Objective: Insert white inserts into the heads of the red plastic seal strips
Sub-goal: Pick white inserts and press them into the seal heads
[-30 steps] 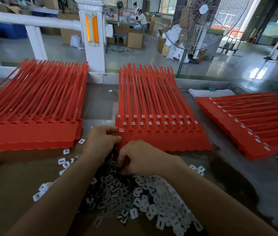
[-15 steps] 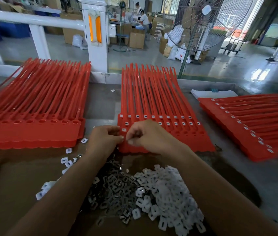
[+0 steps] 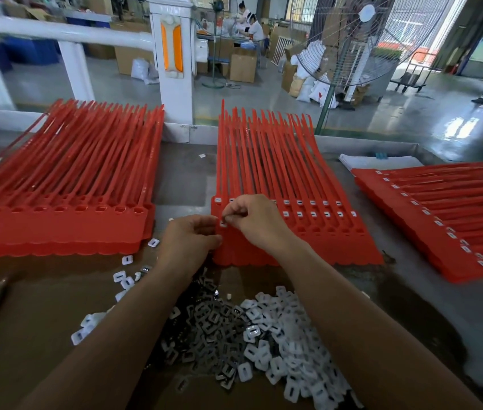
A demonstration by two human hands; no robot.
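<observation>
the right hand (image 3: 252,223) pinches one white insert (image 3: 223,224) between thumb and first finger, just over the head at the left end of the middle stack of red strips (image 3: 308,241). this stack lies in the middle of the counter (image 3: 187,179), with its tails pointing to the far edge. the left hand (image 3: 188,239) is curled against the left side of the same stack. whether its grip really clamps the strip or only leans on it, i cannot tell.

the step in hand, as i judge it, is to seat this insert. it should be kept flat and square to the opening, with its slot turned the same way as the inserts in the two filled rows behind. it should then be pressed straight down, not from one corner, because a tilted insert will probably jam. the left hand should brace the head so that the stack does not slide toward the right edge. the fingers should let go only when the insert sits level with its neighbours.

the pile of loose inserts (image 3: 278,335) lies by the near edge, under the wrists, so the reach for the following one is short.
</observation>
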